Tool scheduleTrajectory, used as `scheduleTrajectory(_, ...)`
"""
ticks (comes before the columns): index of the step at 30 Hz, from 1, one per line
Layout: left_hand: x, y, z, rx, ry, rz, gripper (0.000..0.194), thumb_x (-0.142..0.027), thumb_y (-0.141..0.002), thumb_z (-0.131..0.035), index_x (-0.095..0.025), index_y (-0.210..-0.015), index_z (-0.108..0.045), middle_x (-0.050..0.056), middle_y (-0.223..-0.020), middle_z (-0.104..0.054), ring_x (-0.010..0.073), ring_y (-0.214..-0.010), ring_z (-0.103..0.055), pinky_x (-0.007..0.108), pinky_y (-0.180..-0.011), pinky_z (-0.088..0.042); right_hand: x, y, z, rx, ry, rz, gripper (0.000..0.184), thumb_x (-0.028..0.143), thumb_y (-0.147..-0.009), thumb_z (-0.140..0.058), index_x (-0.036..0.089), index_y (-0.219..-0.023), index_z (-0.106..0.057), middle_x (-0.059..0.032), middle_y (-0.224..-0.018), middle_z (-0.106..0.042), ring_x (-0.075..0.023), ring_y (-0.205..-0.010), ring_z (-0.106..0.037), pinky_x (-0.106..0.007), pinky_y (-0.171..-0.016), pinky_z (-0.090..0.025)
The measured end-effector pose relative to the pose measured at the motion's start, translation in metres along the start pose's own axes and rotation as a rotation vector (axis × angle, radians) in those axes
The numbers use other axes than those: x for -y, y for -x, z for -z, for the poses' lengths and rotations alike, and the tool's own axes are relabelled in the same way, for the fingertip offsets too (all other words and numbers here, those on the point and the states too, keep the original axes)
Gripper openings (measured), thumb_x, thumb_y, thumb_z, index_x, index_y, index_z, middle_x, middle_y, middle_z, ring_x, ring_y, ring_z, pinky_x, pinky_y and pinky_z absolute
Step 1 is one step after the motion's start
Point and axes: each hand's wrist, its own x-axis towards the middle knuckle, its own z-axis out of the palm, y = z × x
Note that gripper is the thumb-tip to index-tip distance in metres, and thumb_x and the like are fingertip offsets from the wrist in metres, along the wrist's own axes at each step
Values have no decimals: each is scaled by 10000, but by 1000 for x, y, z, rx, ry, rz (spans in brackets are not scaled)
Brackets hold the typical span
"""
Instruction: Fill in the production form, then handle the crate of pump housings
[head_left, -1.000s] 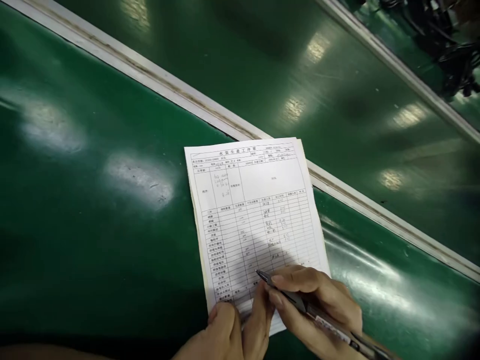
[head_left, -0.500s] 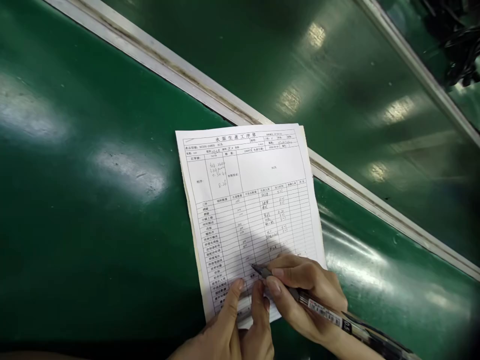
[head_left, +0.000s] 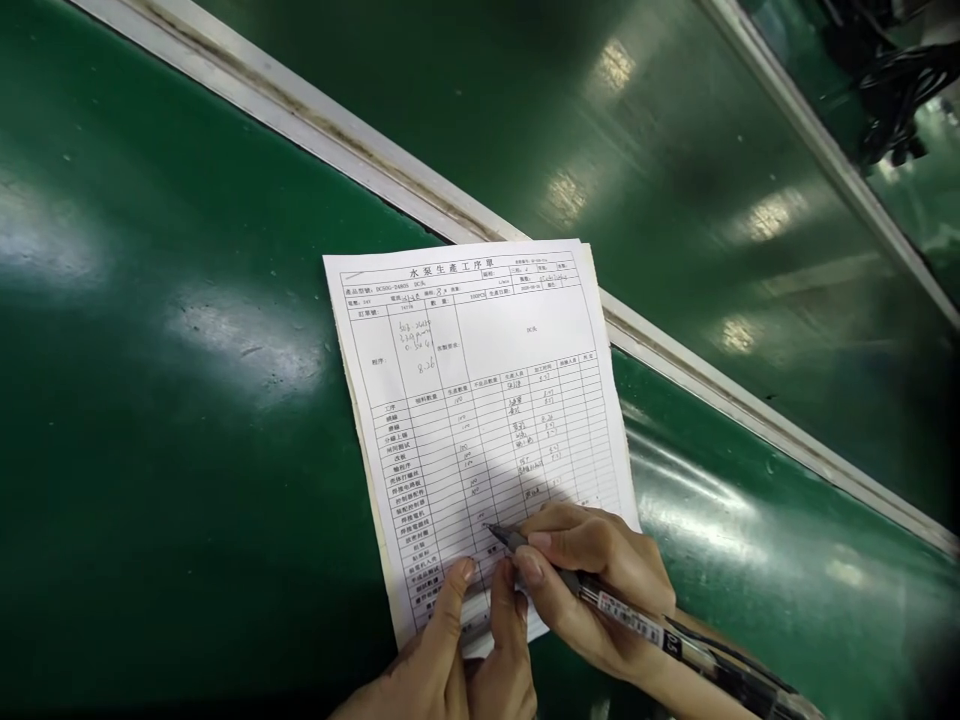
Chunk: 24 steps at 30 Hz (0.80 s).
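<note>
A printed form (head_left: 525, 330) with a table of rows, Chinese text and handwritten entries lies on the green surface, tilted slightly. It tops a small stack of sheets whose yellowish edges show at the sides. My left hand (head_left: 457, 650) holds the form's lower end, thumb and a bent finger on top; its other fingers are mostly hidden. A black pen (head_left: 637, 625) marked 0.5 is pinched in my right hand (head_left: 600, 580). Its tip meets or nearly meets a row in the lower middle of the table, just above my left fingertips.
The green work surface (head_left: 187, 420) is glossy, with bright reflections. A pale metal rail (head_left: 315, 125) runs diagonally behind the form, and another pale rail (head_left: 810, 130) crosses the upper right. Beyond that lies a bundle of black cables (head_left: 900, 100).
The form and both hands appear a little farther left in view, as does the background. My grip on the pen looks the same, with its tip near the same row.
</note>
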Motion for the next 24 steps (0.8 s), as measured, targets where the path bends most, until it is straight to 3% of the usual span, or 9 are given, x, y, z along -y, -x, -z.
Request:
scheduleTrajectory(3,0,1,-4,-110,23,80,281,-362,-977,-619,-182,-1191,-592,67,-1307,-648,212,-1120,-682,392,-1019,-573,1,1,0,-10,25,-4,254,-45,-821,-592,172,-931,-519,2,-757,-584,-98,-618,-569,-226,-498,-448)
scheduleTrajectory(6,4,0,-4,-131,26,96,255,-378,-985,-610,-194,-1159,-586,51,-1291,-649,197,-1080,-694,371,-995,-581,1,2,-1,-6,15,-21,243,-34,-832,-594,176,-927,-517,2,-753,-577,-97,-613,-562,-228,-494,-444)
scheduleTrajectory(9,13,-1,-1,-113,-2,17,232,-365,-969,-635,-213,-1134,-574,34,-1321,-634,200,-1148,-671,358,-1002,-575,0,3,-1,-29,-20,-46,222,-15,-847,-600,180,-921,-524,1,-750,-576,-99,-598,-560,-236,-488,-449)
scheduleTrajectory(11,19,-1,1,-109,-36,-49,193,-374,-1006,-558,-215,-1114,-575,35,-1314,-636,195,-1159,-666,346,-970,-581,-3,3,2,-63,-49,-44,206,-5,-853,-594,183,-912,-530,3,-730,-582,-104,-575,-560,-245,-480,-454)
scheduleTrajectory(15,20,0,0,-117,-159,-73,368,-440,-1054,-393,-171,-1208,-591,90,-1245,-663,175,-985,-707,346,-894,-587,-10,0,9,-188,-30,-16,185,5,-850,-580,185,-864,-539,30,-635,-544,-100,-514,-548,-228,-435,-444)
scheduleTrajectory(20,14,3,-7,-180,-32,82,459,-558,-992,-515,-177,-1236,-593,87,-1290,-647,165,-906,-692,390,-1024,-511,-12,-3,11,-223,19,-16,187,27,-844,-581,194,-804,-509,52,-601,-503,-80,-464,-507,-213,-407,-406)
scheduleTrajectory(24,15,1,-11,-229,46,99,443,-544,-976,-557,-161,-1195,-593,97,-1248,-626,227,-1108,-646,430,-1057,-467,-12,-2,12,-234,37,-45,192,30,-843,-579,197,-796,-497,51,-600,-512,-79,-463,-502,-211,-409,-400)
